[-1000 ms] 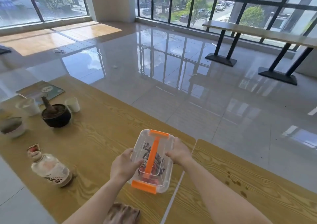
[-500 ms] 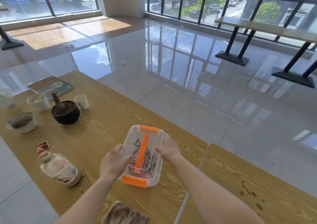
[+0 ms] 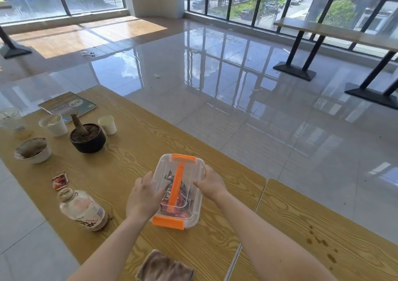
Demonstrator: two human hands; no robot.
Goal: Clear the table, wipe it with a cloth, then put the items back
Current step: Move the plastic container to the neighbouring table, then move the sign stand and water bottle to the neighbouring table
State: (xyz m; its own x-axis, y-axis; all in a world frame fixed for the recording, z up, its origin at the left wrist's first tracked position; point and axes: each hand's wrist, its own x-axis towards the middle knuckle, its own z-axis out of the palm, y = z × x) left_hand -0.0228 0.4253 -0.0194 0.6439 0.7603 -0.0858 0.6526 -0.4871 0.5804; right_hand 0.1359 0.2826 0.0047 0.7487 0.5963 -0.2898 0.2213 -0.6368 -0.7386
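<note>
A clear plastic box [image 3: 193,207] with orange clips and an orange handle rests on the wooden table [image 3: 140,143], snack packets inside. My left hand [image 3: 143,195] grips its left side and my right hand [image 3: 212,184] grips its right side. A brown cloth [image 3: 164,269] lies at the near table edge between my forearms. Left of the box stand a bottle [image 3: 83,210] on its side, a red sachet [image 3: 60,180], a black plant pot [image 3: 87,137], a white bowl [image 3: 33,152], two paper cups [image 3: 107,124] [image 3: 53,124], a clear cup [image 3: 10,119] and a booklet [image 3: 67,106].
A second wooden table [image 3: 323,233] butts against this one on the right, with dark stains near its front. Beyond the far edge is glossy tiled floor. A long bench table [image 3: 336,33] on black legs stands by the windows at the back right.
The view has shifted a little, so the box and items sit further right and lower in frame. Both hands keep the same hold on the box sides.
</note>
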